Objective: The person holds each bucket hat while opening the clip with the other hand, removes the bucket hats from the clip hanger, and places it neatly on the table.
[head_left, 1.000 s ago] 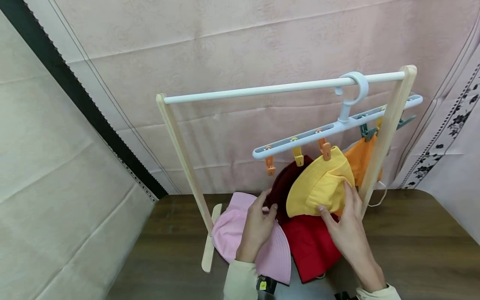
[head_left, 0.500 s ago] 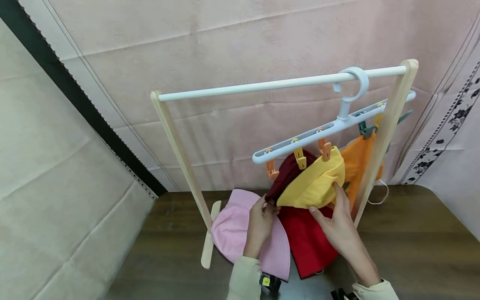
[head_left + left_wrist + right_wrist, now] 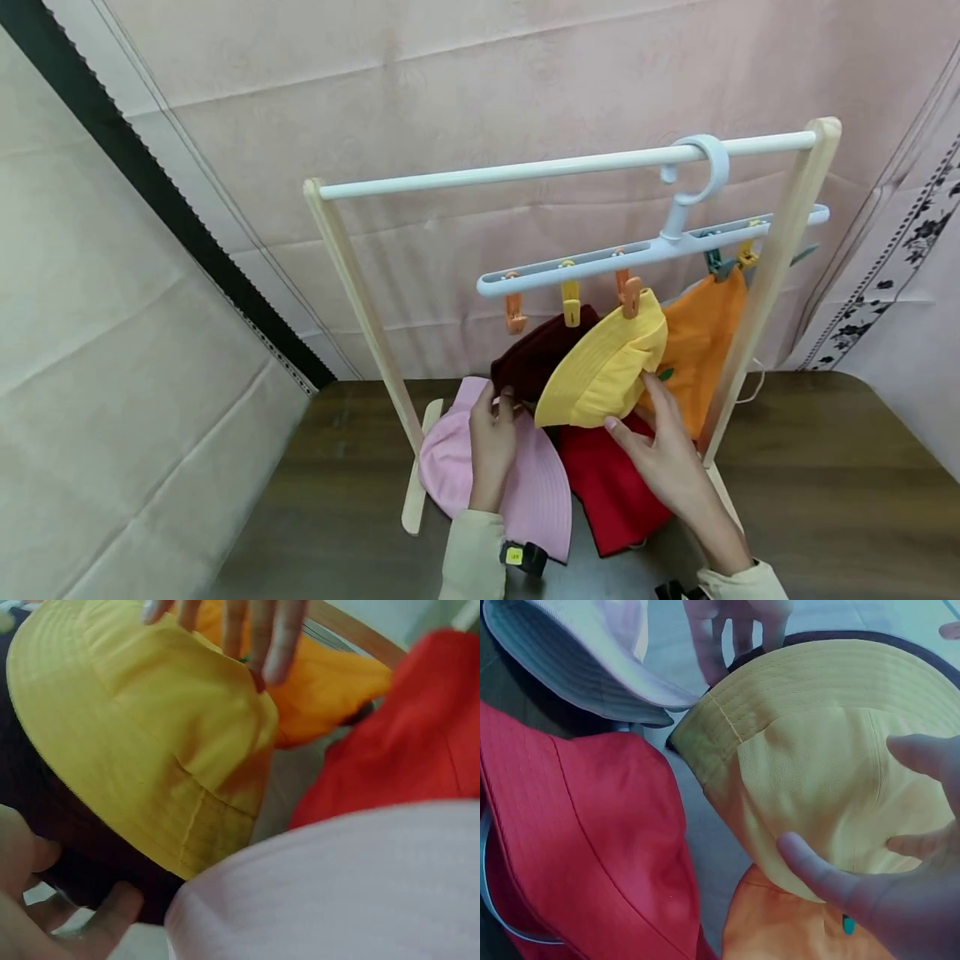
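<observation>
The person is working among hats clipped to a pale blue clip hanger (image 3: 645,250) that hangs from the white rail (image 3: 525,171) of a small wooden rack. The left hand (image 3: 491,437) is pinching the lower brim of the dark maroon hat (image 3: 536,362), thumb and fingertips curled onto the cloth; the left wrist view is showing that dark brim running between thumb and fingers. Above that pinch, a yellow clip (image 3: 571,304) is fastening the maroon hat to the hanger. The right hand (image 3: 660,450) is lying against the yellow hat (image 3: 603,375) with fingers spread and fairly straight, thumb under the brim, holding it aside rather than gripping it; an orange clip (image 3: 630,293) is fixing this hat directly above the fingertips. Just beyond the right fingers an orange hat (image 3: 697,350) is hanging. Under both palms, on the dark table (image 3: 825,475), the pink hat (image 3: 457,467) and the red hat (image 3: 607,487) are lying flat, edges touching.

By my judgement, the step in hand is parting the hanging hats to reach the maroon one. The next move is calling for the left pinch to keep the brim steady while the clip above it is being dealt with, and the right palm to keep the yellow hat clear
</observation>
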`<state>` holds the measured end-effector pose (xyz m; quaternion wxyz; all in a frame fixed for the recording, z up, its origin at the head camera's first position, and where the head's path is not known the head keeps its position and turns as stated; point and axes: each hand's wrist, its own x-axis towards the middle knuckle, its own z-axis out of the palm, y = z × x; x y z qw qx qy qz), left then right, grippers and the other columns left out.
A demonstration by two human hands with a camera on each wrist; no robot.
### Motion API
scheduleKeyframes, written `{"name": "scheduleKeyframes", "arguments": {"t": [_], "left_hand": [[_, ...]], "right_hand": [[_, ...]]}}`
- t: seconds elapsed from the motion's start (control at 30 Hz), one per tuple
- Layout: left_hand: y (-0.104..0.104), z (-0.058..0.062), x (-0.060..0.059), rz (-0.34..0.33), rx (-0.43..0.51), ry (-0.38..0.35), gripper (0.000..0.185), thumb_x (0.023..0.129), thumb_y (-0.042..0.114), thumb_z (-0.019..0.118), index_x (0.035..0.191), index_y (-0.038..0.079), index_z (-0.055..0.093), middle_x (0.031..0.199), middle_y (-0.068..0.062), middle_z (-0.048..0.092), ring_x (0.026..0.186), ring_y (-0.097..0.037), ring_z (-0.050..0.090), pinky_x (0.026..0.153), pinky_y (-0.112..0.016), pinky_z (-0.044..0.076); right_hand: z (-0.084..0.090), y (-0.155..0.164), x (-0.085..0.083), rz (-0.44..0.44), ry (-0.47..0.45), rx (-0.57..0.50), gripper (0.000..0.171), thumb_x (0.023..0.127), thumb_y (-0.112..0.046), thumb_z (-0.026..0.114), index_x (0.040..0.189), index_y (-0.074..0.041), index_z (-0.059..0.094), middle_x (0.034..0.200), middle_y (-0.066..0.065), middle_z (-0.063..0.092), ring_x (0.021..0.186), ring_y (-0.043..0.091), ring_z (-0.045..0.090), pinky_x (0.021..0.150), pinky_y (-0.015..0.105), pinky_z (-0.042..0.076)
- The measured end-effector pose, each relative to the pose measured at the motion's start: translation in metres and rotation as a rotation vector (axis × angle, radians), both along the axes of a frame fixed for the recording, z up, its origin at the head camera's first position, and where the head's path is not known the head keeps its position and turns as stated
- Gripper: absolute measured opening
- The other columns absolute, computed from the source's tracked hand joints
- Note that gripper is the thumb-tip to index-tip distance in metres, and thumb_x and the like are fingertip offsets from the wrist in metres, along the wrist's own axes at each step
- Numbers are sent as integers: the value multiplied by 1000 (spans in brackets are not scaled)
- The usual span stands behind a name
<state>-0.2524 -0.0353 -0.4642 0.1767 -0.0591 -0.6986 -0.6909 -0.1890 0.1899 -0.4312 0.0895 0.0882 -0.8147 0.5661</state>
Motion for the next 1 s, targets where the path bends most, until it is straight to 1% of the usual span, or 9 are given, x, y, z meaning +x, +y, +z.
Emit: {"name": "scheduleKeyframes", "arguments": {"t": [0.13,0.23,0.33,0.43,0.5,0.57,0.7,0.8,1.0], "left_hand": [[-10,2,0,14,213,-18,23,110,2,50,125,-5,65,121,-16,64,120,-27,67,105,-44,55],[-18,5,0,40,244,-38,20,108,-1,51,121,-5,65,120,-12,62,123,-25,65,108,-42,52],[-23,7,1,-25,155,-39,28,104,1,54,129,2,65,131,-10,63,128,-28,63,109,-43,51],[-24,6,4,-203,12,-13,47,102,6,58,148,12,53,145,-11,56,138,-32,56,114,-50,46],[-22,4,7,-303,-75,-9,61,101,11,64,156,20,42,150,-10,53,139,-31,55,115,-53,44],[-15,0,7,-328,-128,-4,70,98,17,73,159,23,38,149,-9,54,136,-29,58,112,-52,47],[1,-5,4,-149,-141,20,56,93,20,83,144,16,60,127,-9,69,114,-26,70,97,-43,58],[9,-6,2,8,-114,64,32,94,14,81,124,9,73,110,-10,74,104,-24,73,90,-37,59],[6,-5,2,165,-48,110,14,95,9,79,106,5,72,99,-7,73,100,-21,69,91,-32,54]], "right_hand": [[-2,-5,-3,76,-7,-54,91,107,-24,65,170,-10,1,173,21,0,153,57,22,106,60,47],[-3,-11,-3,105,-2,-87,91,107,-24,65,171,-11,1,174,18,-2,156,53,17,109,59,43],[-4,-15,-2,95,17,-114,88,107,-23,66,171,-13,6,170,18,3,156,51,18,111,44,45],[-5,-16,-2,80,32,-119,86,107,-21,65,171,-14,8,166,19,10,155,50,21,109,29,44],[-7,-15,-2,101,39,-124,87,107,-19,64,171,-16,4,169,18,9,157,49,18,111,30,44],[-11,-14,-4,136,49,-116,90,108,-17,62,171,-17,-2,173,17,3,158,47,13,116,45,40],[-15,-13,-7,188,38,-84,93,109,-16,61,170,-15,-10,176,17,-4,160,47,6,116,69,32],[-18,-13,-8,202,26,-78,91,109,-17,60,170,-12,-8,176,20,-1,159,48,7,113,70,36],[-21,-12,-9,143,12,-64,82,109,-16,59,170,-7,5,175,21,7,157,54,11,110,72,37]]}}
